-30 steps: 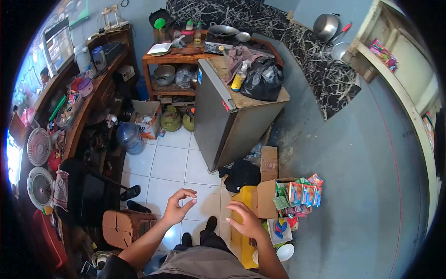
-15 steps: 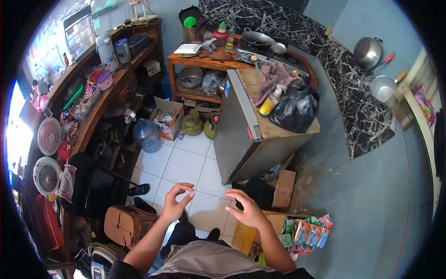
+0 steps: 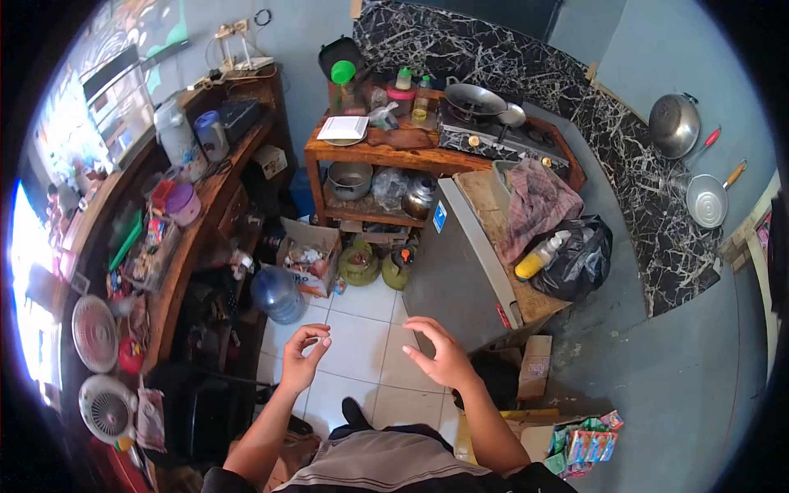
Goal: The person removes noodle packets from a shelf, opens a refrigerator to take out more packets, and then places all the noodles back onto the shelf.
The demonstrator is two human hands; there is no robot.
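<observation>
Both hands are raised in front of the body above the white tiled floor (image 3: 349, 341), with a gap between them. My left hand (image 3: 306, 358) has its thumb and fingers curved apart and holds nothing. Facing it, my right hand (image 3: 440, 355) is also curved with thumb and fingers apart, and nothing is in it. Neither one touches an object. Beyond my right hand stands a grey fridge (image 3: 452, 271), and on its top lie a checked cloth (image 3: 538, 201), a yellow bottle (image 3: 538, 259) and a black plastic bag (image 3: 579, 259).
A blue water jug (image 3: 278, 294), a cardboard box (image 3: 319, 283) and green gas cylinders (image 3: 358, 263) stand on the floor ahead. Behind is a wooden table (image 3: 316, 152) with a stove (image 3: 501, 135). A long wooden counter (image 3: 185, 275) and fans (image 3: 108, 409) are left; snack packets (image 3: 590, 446) lie right.
The view has moved forward, so the table and fridge appear closer and the brown bag at lower left is mostly out of sight. Both hands keep much the same pose.
</observation>
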